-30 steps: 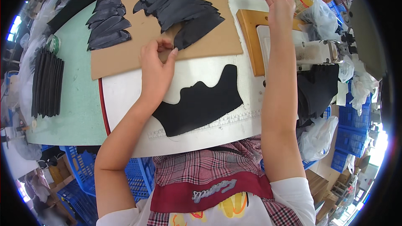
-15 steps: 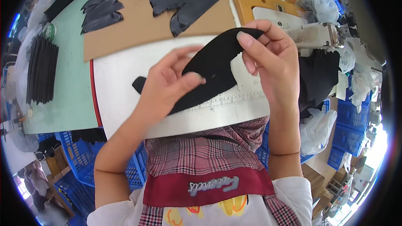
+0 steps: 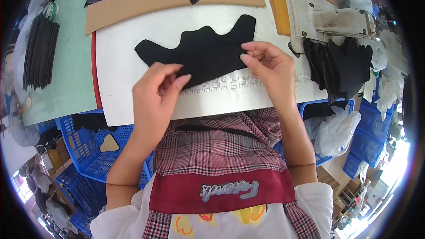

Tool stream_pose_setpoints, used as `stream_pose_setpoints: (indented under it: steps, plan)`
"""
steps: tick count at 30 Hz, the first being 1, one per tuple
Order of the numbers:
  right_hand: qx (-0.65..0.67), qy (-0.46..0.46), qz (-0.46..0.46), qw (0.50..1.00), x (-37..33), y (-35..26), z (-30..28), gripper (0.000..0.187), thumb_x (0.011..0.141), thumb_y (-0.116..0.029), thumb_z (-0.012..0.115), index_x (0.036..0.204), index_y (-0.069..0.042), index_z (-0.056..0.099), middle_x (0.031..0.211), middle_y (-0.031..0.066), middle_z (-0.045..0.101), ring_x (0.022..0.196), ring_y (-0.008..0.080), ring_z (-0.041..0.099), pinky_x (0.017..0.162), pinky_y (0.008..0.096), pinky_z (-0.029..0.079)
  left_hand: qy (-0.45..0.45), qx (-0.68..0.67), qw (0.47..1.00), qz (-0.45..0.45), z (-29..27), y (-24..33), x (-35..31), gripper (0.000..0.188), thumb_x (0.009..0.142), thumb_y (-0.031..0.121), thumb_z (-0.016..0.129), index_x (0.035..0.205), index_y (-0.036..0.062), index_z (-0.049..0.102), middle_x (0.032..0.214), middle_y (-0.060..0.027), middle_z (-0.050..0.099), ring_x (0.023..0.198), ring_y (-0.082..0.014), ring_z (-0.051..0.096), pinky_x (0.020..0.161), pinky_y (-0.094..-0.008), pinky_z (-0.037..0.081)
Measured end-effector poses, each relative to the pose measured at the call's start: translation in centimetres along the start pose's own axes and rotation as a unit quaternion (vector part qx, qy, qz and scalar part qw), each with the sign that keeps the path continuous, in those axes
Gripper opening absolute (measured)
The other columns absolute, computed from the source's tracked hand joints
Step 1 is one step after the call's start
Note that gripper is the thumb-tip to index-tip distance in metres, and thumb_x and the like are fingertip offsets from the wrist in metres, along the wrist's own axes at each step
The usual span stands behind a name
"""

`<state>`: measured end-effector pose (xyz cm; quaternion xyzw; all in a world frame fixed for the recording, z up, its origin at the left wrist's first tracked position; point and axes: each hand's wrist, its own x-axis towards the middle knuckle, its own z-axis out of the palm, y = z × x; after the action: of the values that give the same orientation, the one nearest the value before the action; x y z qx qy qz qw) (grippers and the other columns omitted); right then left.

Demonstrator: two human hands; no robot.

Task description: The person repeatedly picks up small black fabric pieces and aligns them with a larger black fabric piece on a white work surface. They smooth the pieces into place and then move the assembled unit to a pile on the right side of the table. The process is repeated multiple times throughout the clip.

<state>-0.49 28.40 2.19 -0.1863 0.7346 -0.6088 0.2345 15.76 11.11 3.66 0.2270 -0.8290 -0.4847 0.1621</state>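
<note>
The black piece (image 3: 206, 46) lies on the white table (image 3: 121, 84), just beyond the left hand (image 3: 154, 92) and to the left of the right hand (image 3: 273, 65), so it fills the space between them and reaches farther out. Its long axis runs across the person, left to right, at a slant: the right end lies farther from the body than the left. The straighter edge faces the body, close along the ruler (image 3: 232, 82), and the wavy edge faces away, with a lobe at each end and a bump in the middle.

The left hand comes at the near edge, toward its left part; its thumb and forefinger are a little apart, their tips at the piece. The right hand comes from the side, thumb and forefinger tips close together at the right edge, below the right lobe. Whether either hand pinches the piece or only touches it, I cannot tell. Both hands are about equally near, the left at the lower left, the right at the right end. The left lobe stands out past the left fingertips, with no hand on it. The cardboard (image 3: 133, 13) lies beyond the piece, apart from it.
</note>
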Motion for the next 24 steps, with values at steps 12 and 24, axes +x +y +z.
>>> stream_pose_setpoints:
  steps: [12, 24]
  plan:
    - [-0.023, -0.019, -0.093, 0.995, -1.0, -4.6, -0.6, 0.009, 0.082, -0.004, 0.074, 0.088, -0.001, 0.069, 0.08, 0.0005, 0.066, 0.072, 0.0055, 0.056, 0.065, 0.0207, 0.045, 0.009, -0.068, 0.998, -0.003, -2.7, 0.8, -0.8, 0.007, 0.086, 0.0, 0.064, 0.09, -0.0003, 0.058, 0.081, -0.004, 0.058, 0.072, -0.0119, 0.049, 0.07, -0.0245, 0.041]
    - [-0.141, -0.01, -0.072, 0.987, -0.1, -0.7, 0.8, 0.015, 0.08, -0.002, 0.074, 0.094, 0.0, 0.068, 0.072, -0.0029, 0.059, 0.065, 0.0033, 0.049, 0.06, 0.0183, 0.041, 0.035, 0.026, 0.996, -0.075, -0.9, -1.0, -0.1, 0.02, 0.087, 0.003, 0.068, 0.106, 0.0007, 0.061, 0.081, 0.0006, 0.057, 0.075, -0.0075, 0.05, 0.072, -0.021, 0.04]
